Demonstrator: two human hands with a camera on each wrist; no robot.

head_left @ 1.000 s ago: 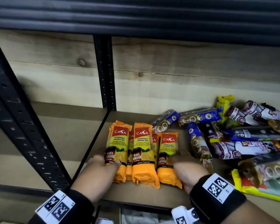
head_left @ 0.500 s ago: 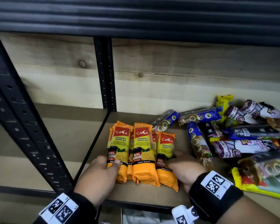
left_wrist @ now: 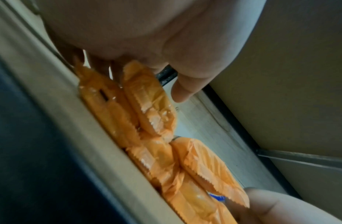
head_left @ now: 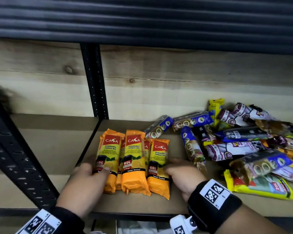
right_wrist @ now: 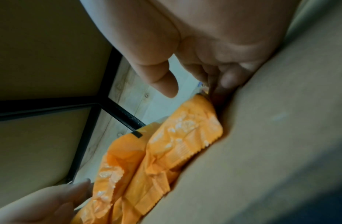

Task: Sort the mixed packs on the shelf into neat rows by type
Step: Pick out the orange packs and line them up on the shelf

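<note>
Both hands reach forward, left [head_left: 85, 181] and right [head_left: 183, 176], fingers extended, thumbs apart.

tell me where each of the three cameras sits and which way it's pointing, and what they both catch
Head: worn on the head, facing forward and down at the shelf; both hands, left hand and right hand, flank the orange packs; mixed pile to the right.
Left wrist: under the left hand, looking along the fingers at the orange packs; right hand shows at lower right.
Right wrist: under the right hand, looking along its fingers at the orange packs; left hand shows at lower left.
Shared: all three show the orange packs and both hands.
</note>
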